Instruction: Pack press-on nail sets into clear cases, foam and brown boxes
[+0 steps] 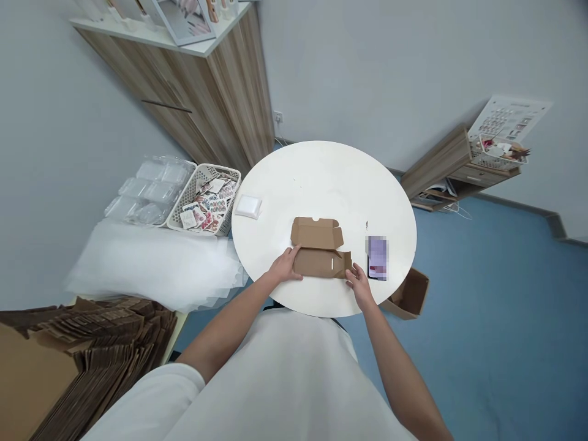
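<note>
I have one round white tabletop [321, 177] at centre frame, carrying one brown cardboard box [316, 260] with its lid folded back. Two hands frame it, probably to steady it: the left hand [285, 265] spread wide at its left end, the right hand [358, 282] half-curled at the right-end flap, whether pinching I can't tell. One purple-screened rectangular phone [378, 257] lies right, one white rectangular packet [248, 206] left, seemingly kept clear.
</note>
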`<state>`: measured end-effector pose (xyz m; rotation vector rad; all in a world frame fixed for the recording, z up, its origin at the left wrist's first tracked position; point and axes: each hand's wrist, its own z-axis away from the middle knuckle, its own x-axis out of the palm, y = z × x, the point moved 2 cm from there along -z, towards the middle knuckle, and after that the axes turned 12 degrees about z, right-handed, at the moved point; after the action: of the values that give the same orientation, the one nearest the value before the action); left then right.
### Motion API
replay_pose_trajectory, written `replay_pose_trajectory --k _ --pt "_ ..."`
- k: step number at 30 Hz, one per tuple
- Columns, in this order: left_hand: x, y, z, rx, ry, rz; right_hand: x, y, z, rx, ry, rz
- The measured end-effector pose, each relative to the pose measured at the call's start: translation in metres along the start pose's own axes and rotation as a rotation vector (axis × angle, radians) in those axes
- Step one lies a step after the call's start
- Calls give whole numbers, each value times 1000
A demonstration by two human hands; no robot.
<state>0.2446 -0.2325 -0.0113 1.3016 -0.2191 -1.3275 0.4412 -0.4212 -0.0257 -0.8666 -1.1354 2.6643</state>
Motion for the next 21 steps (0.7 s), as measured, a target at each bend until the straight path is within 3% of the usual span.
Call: replay_pose_trajectory --k 8,21 --pt "1 1 1 -10 -12 -10 -1 -5 -13 115 16 -299" --pt "8 0 2 -25 10 -18 7 -25 -13 32 -21 -129"
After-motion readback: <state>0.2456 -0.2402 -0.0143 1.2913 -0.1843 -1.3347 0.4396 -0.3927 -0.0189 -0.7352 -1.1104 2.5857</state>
